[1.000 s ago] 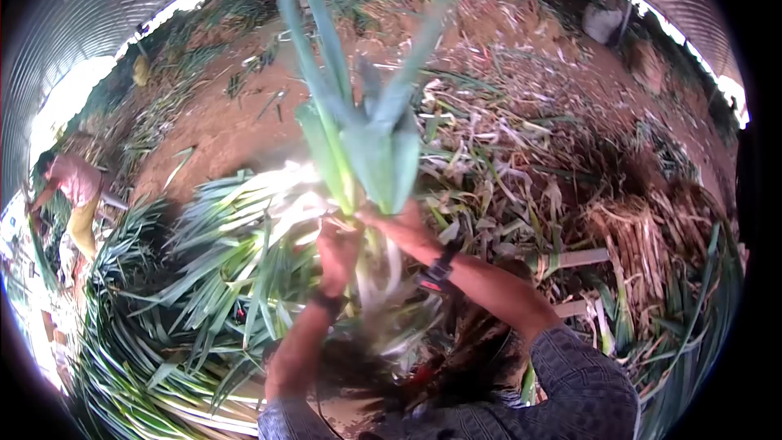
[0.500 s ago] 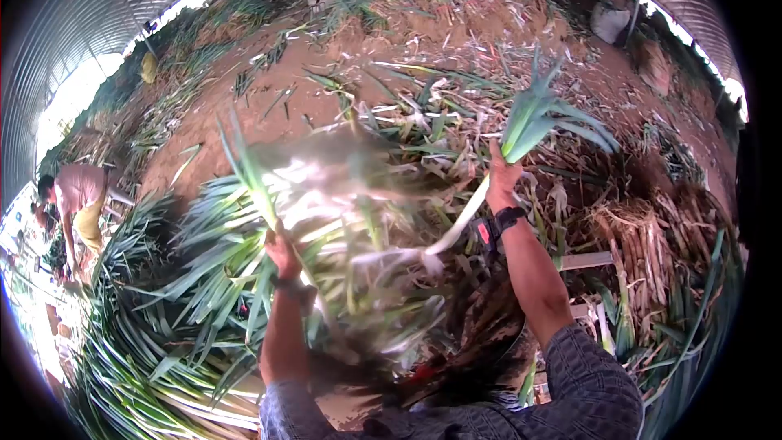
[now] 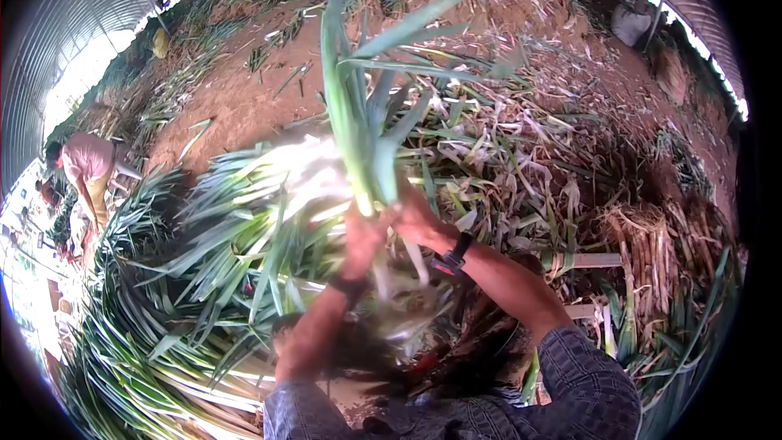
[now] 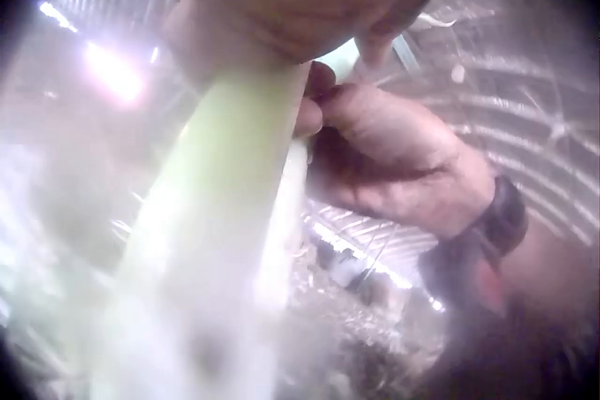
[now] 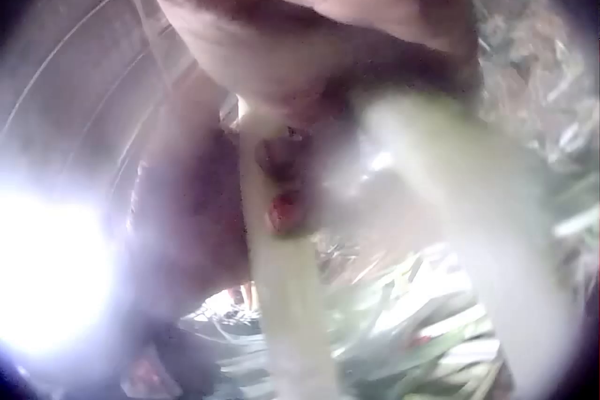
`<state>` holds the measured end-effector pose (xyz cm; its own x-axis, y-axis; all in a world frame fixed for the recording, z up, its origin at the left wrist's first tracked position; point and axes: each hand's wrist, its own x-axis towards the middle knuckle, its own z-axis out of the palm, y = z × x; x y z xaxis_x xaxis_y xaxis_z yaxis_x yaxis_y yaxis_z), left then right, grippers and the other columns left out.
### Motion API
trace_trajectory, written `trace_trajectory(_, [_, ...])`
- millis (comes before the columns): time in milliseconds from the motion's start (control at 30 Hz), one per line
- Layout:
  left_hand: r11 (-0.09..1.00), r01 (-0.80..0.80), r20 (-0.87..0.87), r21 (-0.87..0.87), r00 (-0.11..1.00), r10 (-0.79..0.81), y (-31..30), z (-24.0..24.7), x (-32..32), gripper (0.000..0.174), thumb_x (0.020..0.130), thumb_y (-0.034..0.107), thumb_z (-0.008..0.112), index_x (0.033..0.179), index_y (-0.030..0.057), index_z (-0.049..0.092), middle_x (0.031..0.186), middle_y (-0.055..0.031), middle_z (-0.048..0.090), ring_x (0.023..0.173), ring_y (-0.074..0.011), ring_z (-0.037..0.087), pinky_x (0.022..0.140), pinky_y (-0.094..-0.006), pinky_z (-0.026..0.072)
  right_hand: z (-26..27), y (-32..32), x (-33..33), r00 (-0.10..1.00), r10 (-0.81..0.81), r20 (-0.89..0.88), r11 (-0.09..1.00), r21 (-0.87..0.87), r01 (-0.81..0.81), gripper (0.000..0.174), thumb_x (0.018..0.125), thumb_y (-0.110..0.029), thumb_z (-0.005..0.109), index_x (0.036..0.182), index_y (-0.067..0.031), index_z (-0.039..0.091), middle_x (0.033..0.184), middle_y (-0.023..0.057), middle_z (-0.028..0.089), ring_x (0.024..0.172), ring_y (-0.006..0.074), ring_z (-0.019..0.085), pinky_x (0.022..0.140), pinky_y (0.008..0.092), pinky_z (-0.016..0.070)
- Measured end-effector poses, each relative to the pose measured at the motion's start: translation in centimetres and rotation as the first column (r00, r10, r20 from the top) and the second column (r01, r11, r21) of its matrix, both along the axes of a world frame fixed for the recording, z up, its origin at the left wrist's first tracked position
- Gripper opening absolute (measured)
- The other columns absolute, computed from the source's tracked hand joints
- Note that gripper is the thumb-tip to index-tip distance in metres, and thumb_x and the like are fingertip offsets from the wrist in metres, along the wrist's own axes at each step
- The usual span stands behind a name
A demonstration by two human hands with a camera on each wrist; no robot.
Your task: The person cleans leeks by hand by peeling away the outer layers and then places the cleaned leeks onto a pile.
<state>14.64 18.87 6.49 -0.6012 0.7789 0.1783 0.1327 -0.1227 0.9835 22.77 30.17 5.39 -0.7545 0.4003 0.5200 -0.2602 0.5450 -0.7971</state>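
Note:
My left hand (image 3: pixel 365 236) and right hand (image 3: pixel 414 218) are side by side in the head view, each gripping a leek by its pale shank. Broad green leaves of the left leek (image 3: pixel 349 122) rise above the hands, overlapping those of the right leek (image 3: pixel 384 167). White lower ends hang below, blurred. In the left wrist view, a thick shank (image 4: pixel 216 184) runs down from my left hand, with the right hand's fingers pinched close beside it. The right wrist view has a blurred pale shank (image 5: pixel 469 212) under my right hand and another shank (image 5: pixel 295 297) by my left.
A heap of leeks (image 3: pixel 236 220) lies at the left, with more leeks (image 3: pixel 163 367) in front of it. Stripped peelings (image 3: pixel 505 138) cover the ground to the right. Bundled stalks (image 3: pixel 652 269) stand at far right. Another person (image 3: pixel 85 167) bends over at far left.
Half a second ago my hands were wide apart, left over the heap and right over the peelings, each with a leek. Both have come together at the middle, leaves upright.

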Motion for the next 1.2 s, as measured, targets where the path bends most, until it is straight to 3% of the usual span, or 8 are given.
trace_trajectory(167, [0.99,-0.136,-0.068,0.044,0.988,0.138,-1.0,-3.1,-3.3,0.026,0.087,0.017,0.07,0.103,-0.0034,0.067,0.073,-0.0082,0.068,0.045,-0.0096,0.054,0.037,-0.0248,0.0386,-0.9,-1.7,0.1,0.924,0.362,-0.124,0.539,-0.78,-0.316,0.03,0.092,-0.013,0.064,0.12,-0.0014,0.06,0.085,0.0083,0.064,0.079,0.0183,0.064,0.07,0.0336,0.0556])
trace_trajectory(267, [0.952,-0.287,0.252,0.108,0.934,0.254,-2.0,-0.9,-4.6,0.021,0.086,0.019,0.067,0.088,-0.0021,0.069,0.061,-0.0051,0.062,0.04,-0.0104,0.049,0.035,-0.0258,0.037,-2.3,-0.1,1.3,0.957,0.11,0.267,0.992,-0.091,-0.088,0.024,0.097,-0.019,0.061,0.117,-0.0055,0.064,0.075,0.0059,0.063,0.063,0.0125,0.061,0.056,0.0269,0.0507])
trace_trajectory(367, [0.917,-0.382,0.37,0.116,0.873,0.317,-4.1,0.5,-8.7,0.021,0.085,0.023,0.068,0.084,0.0019,0.066,0.059,-0.004,0.058,0.04,-0.011,0.048,0.035,-0.0264,0.0384,-3.8,4.7,3.8,0.859,-0.222,0.462,0.955,-0.072,0.286,0.027,0.094,-0.021,0.065,0.115,-0.0045,0.066,0.08,0.0062,0.068,0.064,0.0133,0.062,0.055,0.029,0.0502])
trace_trajectory(500, [0.891,-0.425,0.488,0.163,0.819,0.301,-8.1,3.1,-11.9,0.019,0.086,0.021,0.064,0.088,0.0027,0.06,0.059,-0.0047,0.054,0.041,-0.0142,0.048,0.035,-0.0298,0.0418,-6.0,12.4,9.6,0.498,-0.755,0.427,0.656,0.467,0.593,0.079,0.082,-0.033,0.076,0.141,0.0059,0.04,0.143,0.0263,0.043,0.134,0.038,0.041,0.115,0.0488,0.0284])
trace_trajectory(700, [0.873,-0.367,0.65,0.322,0.756,0.078,-9.9,4.0,-13.0,0.023,0.088,0.029,0.061,0.092,0.0059,0.06,0.066,-0.0049,0.059,0.047,-0.0151,0.054,0.041,-0.0295,0.0459,-6.7,-2.9,1.4,0.855,0.238,0.46,0.949,0.078,-0.306,0.054,0.094,-0.037,0.064,0.139,-0.0095,0.049,0.118,0.0153,0.059,0.1,0.0232,0.059,0.086,0.0399,0.0523])
trace_trajectory(833, [0.813,-0.388,0.633,0.435,0.773,0.03,-11.5,6.9,-11.8,0.042,0.091,0.043,0.066,0.105,0.0036,0.06,0.084,-0.0068,0.065,0.063,-0.0157,0.061,0.05,-0.028,0.0511,1.2,-9.3,1.7,0.641,0.46,0.614,0.881,-0.409,-0.24,0.061,0.098,-0.033,0.061,0.144,0.0026,0.041,0.101,0.0203,0.069,0.076,0.0198,0.069,0.06,0.0273,0.0591])
trace_trajectory(1033, [0.811,-0.533,0.635,0.241,0.719,0.283,-10.1,1.3,-10.0,0.044,0.082,0.038,0.079,0.102,0.0029,0.062,0.084,-0.0038,0.059,0.07,-0.0166,0.055,0.06,-0.033,0.0485,1.9,-11.7,-3.2,0.796,0.225,0.562,0.931,0.116,-0.346,0.058,0.093,-0.023,0.067,0.136,0.0091,0.044,0.098,0.0194,0.067,0.071,0.0211,0.064,0.062,0.0288,0.0576])
trace_trajectory(1200, [0.768,-0.63,0.533,0.111,0.69,0.489,-11.7,0.1,-11.7,0.04,0.076,0.025,0.077,0.103,-0.0009,0.061,0.083,-0.0074,0.059,0.063,-0.0215,0.056,0.057,-0.0356,0.0506,1.7,-13.3,-0.3,0.533,0.523,0.665,0.852,-0.404,-0.333,0.051,0.09,-0.015,0.07,0.127,0.0079,0.044,0.092,0.0119,0.063,0.063,0.0123,0.06,0.052,0.0252,0.0541])
